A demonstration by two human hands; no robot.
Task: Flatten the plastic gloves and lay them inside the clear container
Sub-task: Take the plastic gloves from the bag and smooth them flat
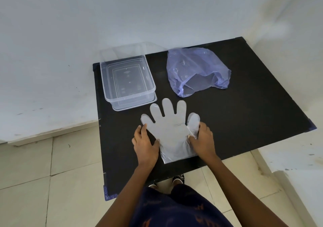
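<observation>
A clear plastic glove lies flat on the black table, its fingers spread and pointing away from me. My left hand rests on the glove's left edge near the thumb, fingers apart. My right hand pinches the glove's right edge by the little finger. The clear container stands open at the table's back left, with nothing in it, seated on its lid. A pale blue plastic bag lies at the back, its mouth facing me; more clear plastic shows dimly inside.
White walls close in behind and to the left of the table. A white ledge juts at the right. Tiled floor and my feet show below the table's near edge.
</observation>
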